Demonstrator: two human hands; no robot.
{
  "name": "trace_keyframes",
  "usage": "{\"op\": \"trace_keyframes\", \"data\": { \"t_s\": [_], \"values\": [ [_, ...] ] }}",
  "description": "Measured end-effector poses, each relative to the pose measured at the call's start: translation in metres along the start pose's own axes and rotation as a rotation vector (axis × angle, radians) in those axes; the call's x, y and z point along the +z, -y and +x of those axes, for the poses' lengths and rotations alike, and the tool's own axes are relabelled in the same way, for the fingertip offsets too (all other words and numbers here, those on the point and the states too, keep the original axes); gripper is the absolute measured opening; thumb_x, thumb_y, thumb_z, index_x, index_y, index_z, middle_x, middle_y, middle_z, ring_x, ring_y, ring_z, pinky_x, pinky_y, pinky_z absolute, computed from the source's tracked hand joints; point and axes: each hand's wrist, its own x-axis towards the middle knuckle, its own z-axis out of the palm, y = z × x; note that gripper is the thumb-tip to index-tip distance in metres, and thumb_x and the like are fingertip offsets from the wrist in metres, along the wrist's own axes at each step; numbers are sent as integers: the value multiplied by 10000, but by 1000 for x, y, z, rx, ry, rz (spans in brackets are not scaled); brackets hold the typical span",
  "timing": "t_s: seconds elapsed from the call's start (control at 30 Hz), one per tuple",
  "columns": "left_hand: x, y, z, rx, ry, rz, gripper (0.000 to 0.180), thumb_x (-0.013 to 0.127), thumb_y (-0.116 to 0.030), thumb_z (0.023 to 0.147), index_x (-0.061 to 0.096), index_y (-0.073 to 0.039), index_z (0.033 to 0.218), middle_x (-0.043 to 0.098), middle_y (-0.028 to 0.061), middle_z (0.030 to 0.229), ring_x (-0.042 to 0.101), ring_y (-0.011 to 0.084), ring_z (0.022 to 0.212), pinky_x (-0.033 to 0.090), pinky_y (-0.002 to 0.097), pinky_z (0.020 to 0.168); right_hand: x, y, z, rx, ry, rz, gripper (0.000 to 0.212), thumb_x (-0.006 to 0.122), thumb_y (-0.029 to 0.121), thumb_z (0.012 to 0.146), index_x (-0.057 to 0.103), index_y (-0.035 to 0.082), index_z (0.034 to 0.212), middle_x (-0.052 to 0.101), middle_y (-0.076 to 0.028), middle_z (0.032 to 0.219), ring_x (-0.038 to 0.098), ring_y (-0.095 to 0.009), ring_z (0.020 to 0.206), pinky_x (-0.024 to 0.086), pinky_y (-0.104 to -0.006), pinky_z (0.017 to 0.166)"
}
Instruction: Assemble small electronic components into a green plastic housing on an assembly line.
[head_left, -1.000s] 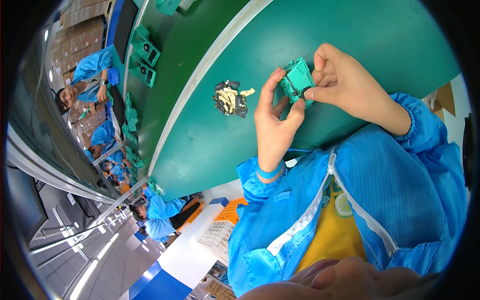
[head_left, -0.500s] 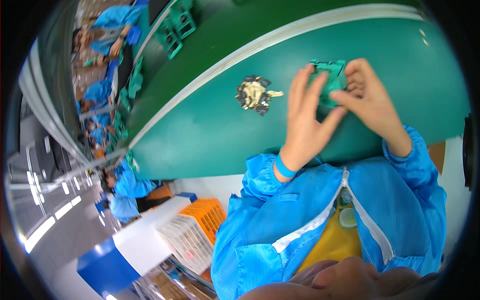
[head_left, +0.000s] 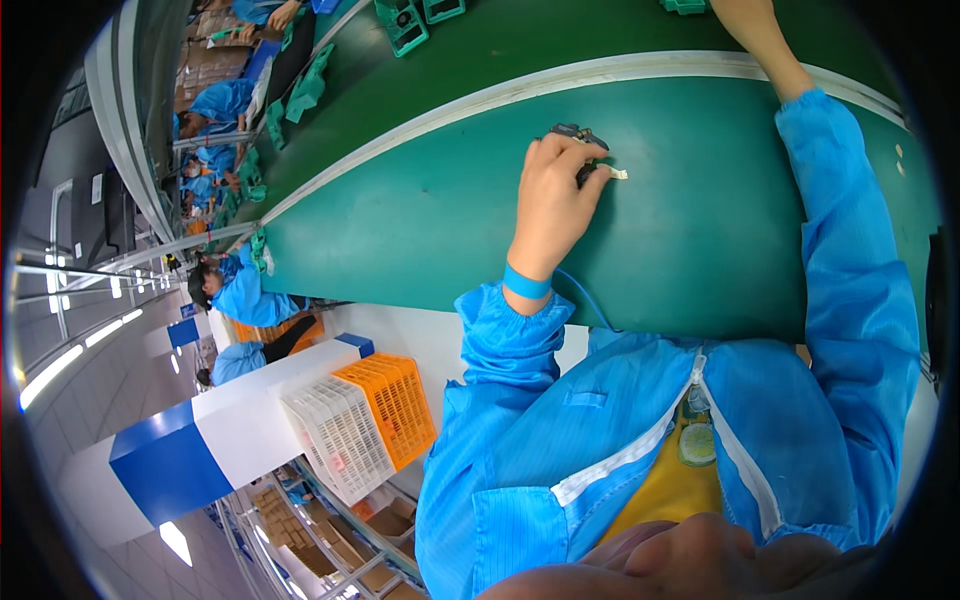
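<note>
My left hand (head_left: 555, 195) rests on the green table (head_left: 420, 230), its fingers curled over a small pile of dark and cream parts (head_left: 590, 155). A blue strap (head_left: 527, 282) circles that wrist, and a thin blue cord runs from it toward my coat. My right forearm (head_left: 760, 45), in a blue sleeve, reaches far up across the table and over the white dividing strip (head_left: 640, 72). The right hand itself is cut off by the top edge of the picture.
Green housings (head_left: 400, 25) lie on the darker belt beyond the white strip. Other people in blue coats (head_left: 245, 295) work along the line at left. An orange crate (head_left: 400, 400) and a white crate (head_left: 335, 440) stand below the table's edge.
Both hands held a green housing above the pile before. Now the housing is out of view, my right arm has stretched toward the belt, and my left hand has dropped onto the small parts.
</note>
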Motion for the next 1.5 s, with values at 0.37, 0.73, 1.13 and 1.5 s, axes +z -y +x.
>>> {"op": "trace_keyframes", "data": {
  "t_s": [0.37,0.73,1.13,1.5],
  "values": [
    [2,16,4,22,190,-10,158,780,-132,811,703,-40,914,612,113,919,558,319,925,457,406,846,-123,76,-147,-182,540,580,77,631,64,890,611,15,947,621,-144,1093,588,-333,1043,483,-375,892],
    [2,9,-21,-55,40,-40,118,696,-110,933,654,-16,992,631,74,868,611,239,886,498,346,795,-89,125,-181,-360,626,641,88,660,31,840,627,4,917,624,-127,984,591,-342,972,500,-434,834],
    [7,2,-26,-536,-214,-711,206,603,-63,1002,594,50,1175,715,94,965,688,136,922,565,260,793,-68,149,-184,31,826,976,148,648,86,937,654,-46,1003,708,-103,911,668,-173,813,531,-294,746],
    [22,1,-30,-106,-512,-83,95,662,-72,888,700,-13,952,669,159,927,610,334,895,497,429,843,-56,123,-190,164,970,1017,149,616,87,988,667,-16,1083,657,-22,936,575,-75,855,468,-221,769]
  ]
}}
